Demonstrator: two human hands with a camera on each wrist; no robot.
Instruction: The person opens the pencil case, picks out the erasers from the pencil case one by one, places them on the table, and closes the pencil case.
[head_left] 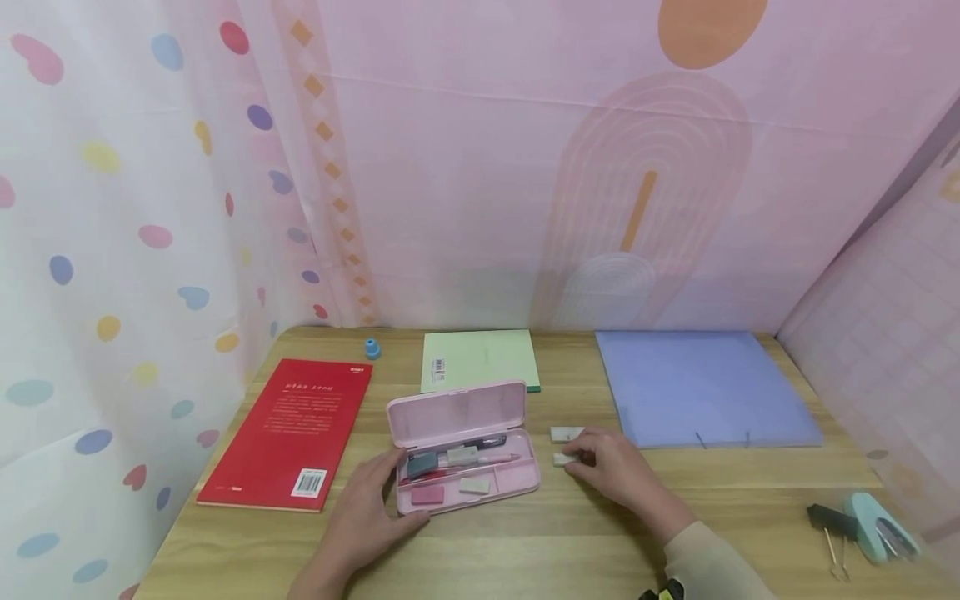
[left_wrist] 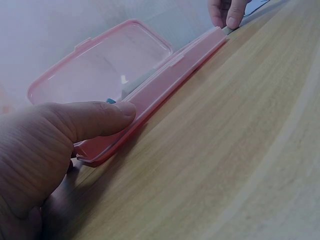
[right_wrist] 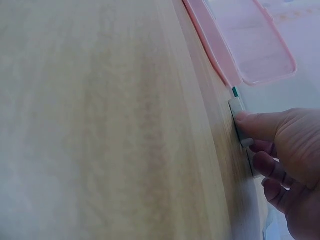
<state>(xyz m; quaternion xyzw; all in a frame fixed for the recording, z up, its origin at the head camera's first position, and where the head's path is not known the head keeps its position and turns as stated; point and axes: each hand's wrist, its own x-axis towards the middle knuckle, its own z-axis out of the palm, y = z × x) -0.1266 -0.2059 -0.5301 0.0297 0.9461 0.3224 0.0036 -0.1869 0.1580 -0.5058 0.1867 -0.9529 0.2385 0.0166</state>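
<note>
A pink pencil case stands with its lid up. Inside it are pens, a pink eraser, a pale eraser and a dark teal block. My left hand holds the case's left end, its thumb on the front wall in the left wrist view. To the right of the case, my right hand pinches a small white eraser at the tabletop. Just behind it lies another white block, partly covered by the fingers.
A red book lies at left, with a small blue object behind it. A green notebook and a blue folder lie at the back. A mint stapler-like tool, a black piece and metal clips are at right.
</note>
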